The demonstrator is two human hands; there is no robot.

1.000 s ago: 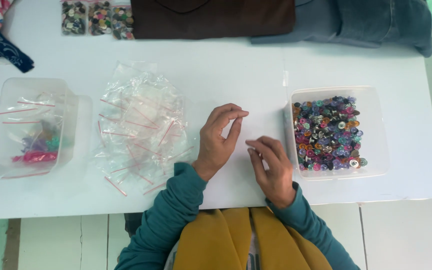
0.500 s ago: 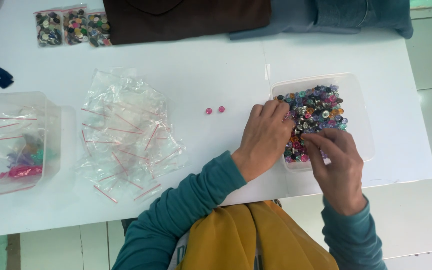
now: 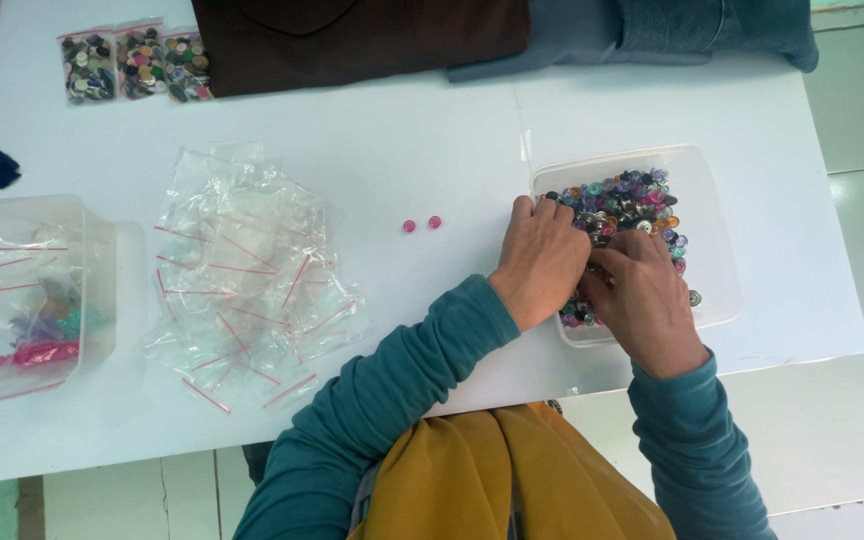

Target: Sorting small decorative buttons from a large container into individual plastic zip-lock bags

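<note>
A clear plastic tray (image 3: 712,250) on the right of the white table holds several mixed coloured buttons (image 3: 632,200). Both my hands are inside it, side by side. My left hand (image 3: 544,260) lies palm down over the tray's left part, fingers curled into the buttons. My right hand (image 3: 642,300) reaches in from the near side, its fingertips meeting the left hand's among the buttons. The fingertips are hidden, so any button held cannot be seen. Two small pink buttons (image 3: 421,224) lie loose on the table left of the tray.
A heap of empty clear zip bags (image 3: 242,270) lies left of centre. A clear tub (image 3: 22,215) at far left holds filled bags. Three bags of buttons (image 3: 137,65) sit at the back left, beside dark brown cloth (image 3: 352,35) and blue denim (image 3: 672,30).
My hands moved right from the table's middle into the tray, and two pink buttons now lie on the table. Since half a second ago, the right hand has closed in against the left.
</note>
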